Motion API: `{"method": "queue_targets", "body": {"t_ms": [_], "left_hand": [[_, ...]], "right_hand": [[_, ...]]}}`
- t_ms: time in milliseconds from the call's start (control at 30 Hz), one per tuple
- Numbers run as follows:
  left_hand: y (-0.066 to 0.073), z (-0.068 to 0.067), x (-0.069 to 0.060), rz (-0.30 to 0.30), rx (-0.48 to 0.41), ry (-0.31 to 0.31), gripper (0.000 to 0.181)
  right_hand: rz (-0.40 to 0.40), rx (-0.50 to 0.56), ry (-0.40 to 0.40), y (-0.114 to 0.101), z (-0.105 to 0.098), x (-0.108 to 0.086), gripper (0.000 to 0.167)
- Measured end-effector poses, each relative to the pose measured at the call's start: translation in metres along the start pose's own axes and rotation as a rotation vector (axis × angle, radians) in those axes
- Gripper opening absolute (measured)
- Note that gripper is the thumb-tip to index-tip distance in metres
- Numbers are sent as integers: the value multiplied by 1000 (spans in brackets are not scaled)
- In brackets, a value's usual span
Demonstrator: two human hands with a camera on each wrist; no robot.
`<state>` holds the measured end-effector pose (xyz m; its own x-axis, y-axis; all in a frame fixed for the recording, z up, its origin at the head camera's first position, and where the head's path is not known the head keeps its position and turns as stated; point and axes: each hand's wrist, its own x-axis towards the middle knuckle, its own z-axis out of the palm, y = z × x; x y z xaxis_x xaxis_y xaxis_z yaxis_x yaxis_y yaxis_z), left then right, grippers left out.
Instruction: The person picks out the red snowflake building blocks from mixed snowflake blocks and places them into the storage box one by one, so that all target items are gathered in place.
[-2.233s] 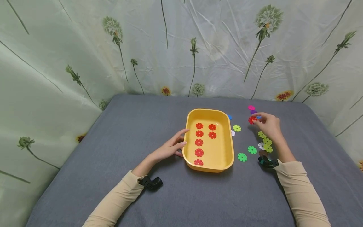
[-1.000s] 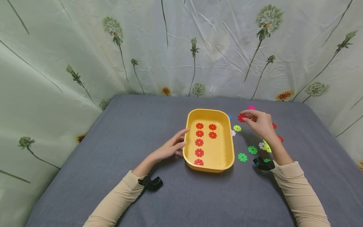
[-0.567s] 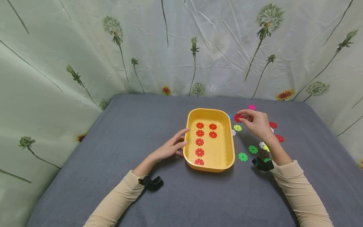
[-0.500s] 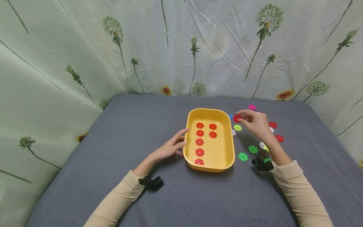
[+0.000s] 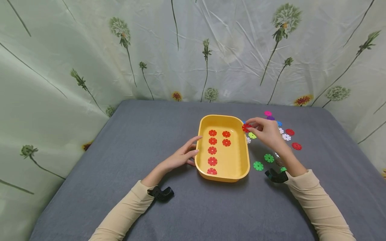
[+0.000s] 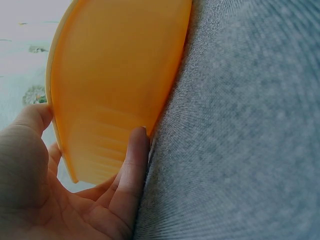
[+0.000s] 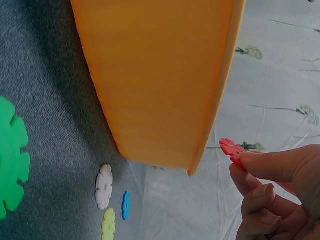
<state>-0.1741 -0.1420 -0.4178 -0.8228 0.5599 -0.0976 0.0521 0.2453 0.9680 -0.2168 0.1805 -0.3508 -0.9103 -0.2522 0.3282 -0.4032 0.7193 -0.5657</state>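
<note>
My right hand (image 5: 266, 132) pinches a red notched plastic snowflake disc (image 5: 246, 128) between thumb and fingertips. It holds the disc at the right rim of a yellow plastic tub (image 5: 224, 178); in the right wrist view the disc (image 7: 232, 151) appears beyond the tub's rim, apart from it. Inside the tub, several red discs (image 5: 212, 150) lie in a left column, and two more (image 5: 226, 142) form a shorter column beside it. My left hand (image 5: 178, 159) rests against the tub's left side, fingers fairly straight. In the left wrist view, fingertips touch its rim and outer wall (image 6: 115, 75).
Right of the tub lie loose discs: green (image 5: 269, 158), white (image 5: 286, 137), red (image 5: 297, 146), purple (image 5: 270, 118), pink (image 5: 267, 113) and others. Some are partly hidden by the right hand and forearm. A flowered curtain (image 5: 150, 50) hangs behind the grey cloth surface (image 5: 120, 150).
My right hand has carried the red disc leftward from above the loose discs to the tub's right rim, uncovering several discs behind it. The left hand and tub have stayed in place.
</note>
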Motion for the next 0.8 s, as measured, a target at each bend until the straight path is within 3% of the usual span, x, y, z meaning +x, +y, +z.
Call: {"method": "queue_targets", "body": {"t_ms": [433,800], "left_hand": [[-2,0,1,-10,12,5,56],[-1,-1,1,-3,17,2,56]], "right_hand": [[-34,-31,-54,-8,11,3,18],[-68,-47,-193,-16,17,6,20]]}}
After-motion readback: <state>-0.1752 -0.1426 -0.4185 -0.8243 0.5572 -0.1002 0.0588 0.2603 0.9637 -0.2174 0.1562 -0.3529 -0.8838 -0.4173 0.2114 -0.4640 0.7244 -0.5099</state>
